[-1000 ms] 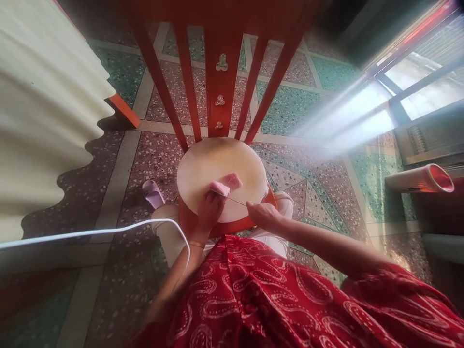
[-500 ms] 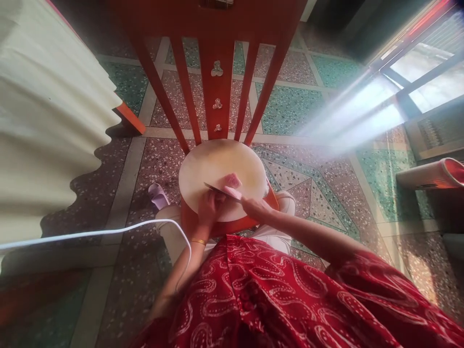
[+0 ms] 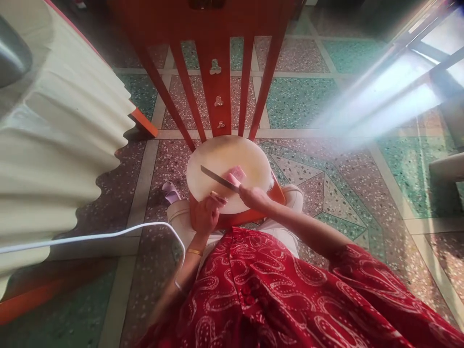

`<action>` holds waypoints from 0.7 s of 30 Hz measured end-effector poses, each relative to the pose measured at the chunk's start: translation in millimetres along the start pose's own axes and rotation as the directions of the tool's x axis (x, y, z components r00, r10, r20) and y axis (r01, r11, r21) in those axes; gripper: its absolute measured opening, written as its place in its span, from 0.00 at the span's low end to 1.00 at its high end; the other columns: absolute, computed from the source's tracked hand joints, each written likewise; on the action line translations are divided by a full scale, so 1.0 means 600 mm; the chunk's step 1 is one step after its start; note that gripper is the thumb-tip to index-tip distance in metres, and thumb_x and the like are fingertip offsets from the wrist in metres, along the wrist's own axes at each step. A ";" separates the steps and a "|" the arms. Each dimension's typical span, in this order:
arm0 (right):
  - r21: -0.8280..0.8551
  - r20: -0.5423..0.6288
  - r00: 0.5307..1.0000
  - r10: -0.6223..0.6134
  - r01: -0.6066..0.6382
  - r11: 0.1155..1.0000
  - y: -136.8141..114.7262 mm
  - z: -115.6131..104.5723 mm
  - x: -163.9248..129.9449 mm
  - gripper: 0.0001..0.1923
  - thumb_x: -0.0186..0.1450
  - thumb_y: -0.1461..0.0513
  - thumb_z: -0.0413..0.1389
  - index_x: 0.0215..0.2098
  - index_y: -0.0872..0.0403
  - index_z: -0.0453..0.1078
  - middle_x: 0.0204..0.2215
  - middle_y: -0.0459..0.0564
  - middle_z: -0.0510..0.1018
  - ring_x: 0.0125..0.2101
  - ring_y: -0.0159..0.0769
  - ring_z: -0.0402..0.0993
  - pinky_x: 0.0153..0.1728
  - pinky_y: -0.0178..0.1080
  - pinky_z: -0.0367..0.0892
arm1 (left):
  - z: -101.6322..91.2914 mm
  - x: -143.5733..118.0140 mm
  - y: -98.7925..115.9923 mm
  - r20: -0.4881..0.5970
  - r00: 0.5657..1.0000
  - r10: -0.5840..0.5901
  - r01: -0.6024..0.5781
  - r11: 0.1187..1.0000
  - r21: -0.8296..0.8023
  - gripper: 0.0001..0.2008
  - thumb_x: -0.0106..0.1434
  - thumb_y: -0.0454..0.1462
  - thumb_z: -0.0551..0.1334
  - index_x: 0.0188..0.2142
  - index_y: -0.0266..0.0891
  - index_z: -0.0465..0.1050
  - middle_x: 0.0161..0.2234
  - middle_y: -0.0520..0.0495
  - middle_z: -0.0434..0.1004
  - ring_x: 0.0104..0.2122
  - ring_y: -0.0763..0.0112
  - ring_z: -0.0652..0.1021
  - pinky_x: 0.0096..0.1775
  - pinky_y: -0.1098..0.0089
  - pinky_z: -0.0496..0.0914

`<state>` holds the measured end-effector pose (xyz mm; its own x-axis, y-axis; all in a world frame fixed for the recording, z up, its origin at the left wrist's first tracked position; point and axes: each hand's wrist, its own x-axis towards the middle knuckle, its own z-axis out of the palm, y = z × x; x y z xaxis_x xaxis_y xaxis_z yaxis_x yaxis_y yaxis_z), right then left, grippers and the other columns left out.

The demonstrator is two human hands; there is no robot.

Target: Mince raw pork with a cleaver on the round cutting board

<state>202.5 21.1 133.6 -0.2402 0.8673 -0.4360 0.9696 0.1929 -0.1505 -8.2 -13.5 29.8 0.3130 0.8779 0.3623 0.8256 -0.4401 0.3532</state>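
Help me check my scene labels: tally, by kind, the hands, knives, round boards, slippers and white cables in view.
Hands: 2 (left hand, right hand)
Knife: 1
Round board: 1
Slipper: 1
White cable: 1
Total: 6

In my right hand (image 3: 254,198) I hold a knife (image 3: 218,178) over the round board (image 3: 224,151); my left hand (image 3: 206,216) holds a pink piece (image 3: 220,199).

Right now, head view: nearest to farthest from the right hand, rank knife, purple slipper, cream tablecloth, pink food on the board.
1. Knife, in right hand.
2. Pink food, on board.
3. Purple slipper, left of board.
4. Cream tablecloth, far left.
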 end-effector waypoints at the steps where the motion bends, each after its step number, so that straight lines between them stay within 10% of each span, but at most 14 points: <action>1: -0.004 0.011 1.000 -0.014 0.014 1.000 -0.003 0.003 -0.013 0.15 0.70 0.60 0.37 0.50 0.57 0.58 0.31 0.56 0.77 0.29 0.40 0.75 0.26 0.34 0.63 | 0.001 -0.001 0.000 -0.017 1.000 0.001 -0.002 0.999 -0.042 0.08 0.61 0.35 0.56 0.40 0.42 0.69 0.46 0.42 0.68 0.46 0.59 0.69 0.47 0.59 0.64; 10: -0.055 0.126 0.991 0.037 -0.030 0.998 0.001 0.039 -0.089 0.10 0.68 0.60 0.40 0.43 0.54 0.60 0.27 0.51 0.76 0.25 0.36 0.74 0.22 0.32 0.57 | 0.017 0.022 0.005 0.020 0.998 -0.062 0.064 0.991 -0.120 0.06 0.63 0.37 0.55 0.38 0.40 0.69 0.46 0.40 0.68 0.48 0.59 0.68 0.47 0.59 0.65; 21: -0.022 0.232 0.972 0.035 -0.031 0.999 -0.012 0.008 -0.061 0.10 0.69 0.61 0.40 0.44 0.53 0.60 0.28 0.51 0.76 0.25 0.36 0.74 0.22 0.32 0.61 | 0.039 0.025 -0.006 -0.013 0.991 -0.131 0.124 0.966 -0.229 0.06 0.62 0.37 0.56 0.34 0.40 0.71 0.41 0.43 0.69 0.44 0.63 0.70 0.47 0.61 0.67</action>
<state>204.4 -14.4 146.4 -0.2100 0.7432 -0.6353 0.9774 0.1756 -0.1176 4.7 5.8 13.8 0.1963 0.9253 0.3244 0.7287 -0.3590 0.5833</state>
